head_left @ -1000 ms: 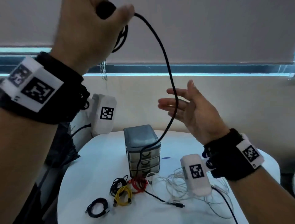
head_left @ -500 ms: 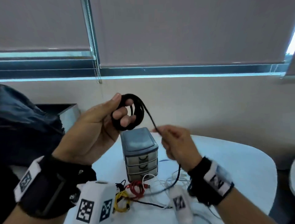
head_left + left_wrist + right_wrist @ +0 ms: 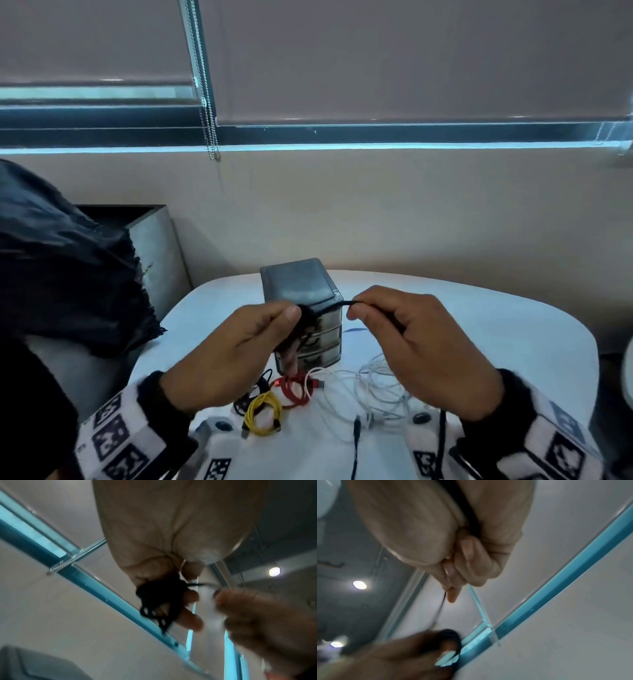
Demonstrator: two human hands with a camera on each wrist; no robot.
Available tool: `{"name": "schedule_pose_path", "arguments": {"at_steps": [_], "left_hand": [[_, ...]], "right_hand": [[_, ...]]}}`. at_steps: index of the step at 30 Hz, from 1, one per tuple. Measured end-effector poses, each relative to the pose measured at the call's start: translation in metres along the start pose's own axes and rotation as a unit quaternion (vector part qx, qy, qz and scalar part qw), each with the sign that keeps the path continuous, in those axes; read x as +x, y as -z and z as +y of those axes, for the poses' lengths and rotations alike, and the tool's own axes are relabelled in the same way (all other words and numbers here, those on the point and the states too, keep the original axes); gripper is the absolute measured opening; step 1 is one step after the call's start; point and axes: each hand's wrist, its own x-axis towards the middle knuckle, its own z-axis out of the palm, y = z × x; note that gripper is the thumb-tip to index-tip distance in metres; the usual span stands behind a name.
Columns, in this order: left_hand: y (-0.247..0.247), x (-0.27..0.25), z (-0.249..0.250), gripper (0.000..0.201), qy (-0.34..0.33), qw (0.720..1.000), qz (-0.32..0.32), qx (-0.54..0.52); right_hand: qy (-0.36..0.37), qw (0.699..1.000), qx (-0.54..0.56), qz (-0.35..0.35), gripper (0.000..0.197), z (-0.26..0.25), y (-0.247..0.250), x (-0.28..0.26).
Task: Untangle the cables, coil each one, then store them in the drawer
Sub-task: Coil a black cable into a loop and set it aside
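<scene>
My left hand (image 3: 270, 325) grips a bundle of coiled black cable (image 3: 306, 320) above the table, in front of the grey three-drawer unit (image 3: 301, 291). In the left wrist view the black cable coil (image 3: 157, 599) sits between thumb and fingers. My right hand (image 3: 368, 313) pinches the free strand of the same cable (image 3: 337, 304), stretched short between both hands. Its tail (image 3: 356, 442) hangs down under the right wrist. The drawers look closed.
On the white table (image 3: 479, 329) lie a yellow coiled cable (image 3: 262, 413), a red cable (image 3: 294, 387), a small black cable (image 3: 253, 390) and a loose white cable tangle (image 3: 373, 387). A black bag (image 3: 65, 274) stands at the left beside a grey box (image 3: 154, 253).
Both hands came down from high up to just in front of the drawer unit. The long hanging black strand has been wound into the left hand's coil; the right hand closed on the strand.
</scene>
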Motion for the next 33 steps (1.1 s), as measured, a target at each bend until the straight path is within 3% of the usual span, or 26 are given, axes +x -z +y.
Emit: {"name": "schedule_pose_path", "arguments": {"at_steps": [2, 4, 5, 8, 9, 10, 11, 13, 14, 16, 17, 19, 21, 22, 23, 25, 27, 28, 30, 31, 32, 33], "left_hand": [[-0.003, -0.01, 0.014, 0.034, 0.011, 0.989, -0.031, -0.145], [-0.007, -0.013, 0.023, 0.03, 0.026, 0.956, 0.016, -0.291], [-0.009, -0.011, 0.025, 0.036, 0.033, 0.924, 0.049, -0.378], [-0.009, 0.0, 0.028, 0.026, 0.02, 0.791, 0.169, -0.587], [-0.007, 0.004, 0.027, 0.027, 0.009, 0.773, 0.209, -0.599], [-0.004, 0.008, 0.022, 0.027, -0.008, 0.783, 0.252, -0.569], [-0.001, 0.011, 0.015, 0.024, -0.028, 0.813, 0.291, -0.503], [-0.001, 0.015, -0.002, 0.015, -0.045, 0.907, 0.339, -0.244], [-0.003, 0.014, -0.01, 0.015, -0.041, 0.939, 0.33, -0.09], [-0.01, 0.006, -0.026, 0.013, -0.029, 0.957, 0.261, 0.125], [-0.012, 0.0, -0.029, 0.018, -0.02, 0.968, 0.201, 0.148], [-0.015, -0.015, -0.025, 0.034, 0.023, 0.997, 0.043, 0.056], [-0.016, -0.029, -0.009, 0.04, 0.057, 0.984, -0.071, -0.152], [-0.017, -0.032, 0.001, 0.039, 0.071, 0.96, -0.065, -0.262], [-0.017, -0.033, 0.01, 0.04, 0.087, 0.925, -0.025, -0.368], [-0.012, -0.028, 0.016, 0.04, 0.072, 0.846, 0.13, -0.513], [0.001, -0.018, 0.011, 0.031, 0.001, 0.814, 0.272, -0.514], [0.008, -0.013, 0.005, 0.034, -0.026, 0.826, 0.312, -0.468], [0.013, -0.008, -0.014, 0.03, -0.032, 0.905, 0.348, -0.243], [0.012, -0.011, -0.024, 0.027, -0.009, 0.941, 0.33, -0.078], [0.009, -0.017, -0.034, 0.027, 0.022, 0.959, 0.277, 0.06], [0.004, -0.024, -0.04, 0.034, 0.049, 0.968, 0.204, 0.137]], "right_hand": [[0.007, 1.0, -0.005, 0.018, 0.021, 0.022, -0.01, 0.003], [0.001, 1.0, -0.003, 0.008, 0.027, 0.039, -0.033, -0.003], [-0.012, 1.0, -0.005, -0.01, 0.028, 0.041, -0.046, -0.009], [-0.056, 0.994, -0.016, -0.093, 0.027, 0.034, -0.076, -0.029], [-0.059, 0.99, -0.028, -0.124, 0.027, 0.025, -0.081, -0.034], [-0.066, 0.984, -0.037, -0.16, 0.028, 0.017, -0.085, -0.038], [-0.072, 0.977, -0.04, -0.195, 0.029, 0.005, -0.085, -0.04], [-0.064, 0.968, -0.023, -0.241, 0.025, -0.016, -0.079, -0.042], [-0.062, 0.968, 0.002, -0.242, 0.021, -0.026, -0.07, -0.04], [-0.07, 0.974, 0.059, -0.209, 0.022, -0.034, -0.049, -0.031], [-0.065, 0.982, 0.072, -0.165, 0.025, -0.029, -0.038, -0.024], [-0.072, 0.992, 0.096, -0.041, 0.025, -0.011, -0.018, -0.007], [-0.099, 0.985, 0.14, 0.017, 0.019, 0.014, -0.014, 0.004], [-0.109, 0.982, 0.154, 0.017, 0.017, 0.026, -0.02, 0.006], [-0.127, 0.979, 0.157, 0.001, 0.017, 0.034, -0.028, 0.003], [-0.141, 0.97, 0.192, -0.05, 0.022, 0.036, -0.048, -0.011], [-0.141, 0.967, 0.157, -0.145, 0.023, 0.039, -0.072, -0.036], [-0.129, 0.965, 0.123, -0.191, 0.023, 0.045, -0.094, -0.049], [-0.092, 0.944, 0.079, -0.307, 0.012, 0.037, -0.122, -0.071], [-0.048, 0.936, 0.08, -0.34, 0.009, 0.033, -0.122, -0.078], [-0.036, 0.935, 0.08, -0.342, 0.019, 0.021, -0.112, -0.07], [-0.047, 0.941, 0.097, -0.321, 0.015, 0.007, -0.09, -0.06]]}}
